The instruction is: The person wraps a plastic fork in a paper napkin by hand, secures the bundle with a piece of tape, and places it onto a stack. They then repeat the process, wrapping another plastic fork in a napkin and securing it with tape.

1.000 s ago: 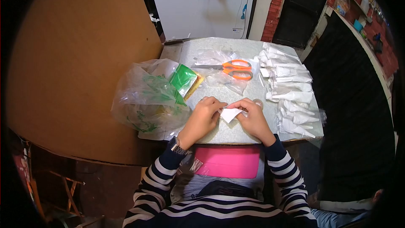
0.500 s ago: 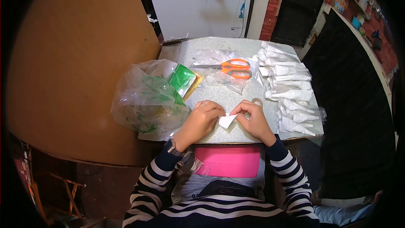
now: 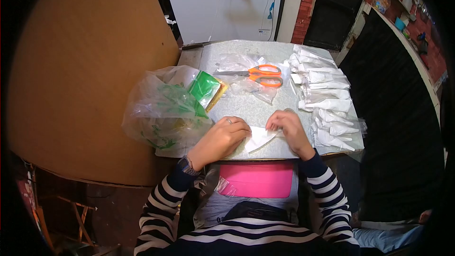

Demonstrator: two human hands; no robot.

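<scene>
A small piece of folded white paper [image 3: 259, 138] lies near the table's front edge, between my hands. My left hand [image 3: 226, 135] is closed on its left side, with the fingertips partly hidden. At its upper right edge my right hand [image 3: 290, 130] has curled fingers pinched against the paper, slightly blurred by motion. The tape roll behind my right hand is nearly all hidden. Farther back, orange-handled scissors [image 3: 265, 70] rest on clear plastic bags [image 3: 258, 90].
A clear plastic bag with green print [image 3: 166, 109] stands on the left, beside a green and gold packet [image 3: 207, 88]. Wrapped white paper pieces [image 3: 327, 97] line the right side. A pink item [image 3: 256, 180] lies on my lap. A brown board [image 3: 90, 76] stands left.
The white paper is spread wider and shows more of its surface. My right hand has moved slightly right and now covers most of the tape roll.
</scene>
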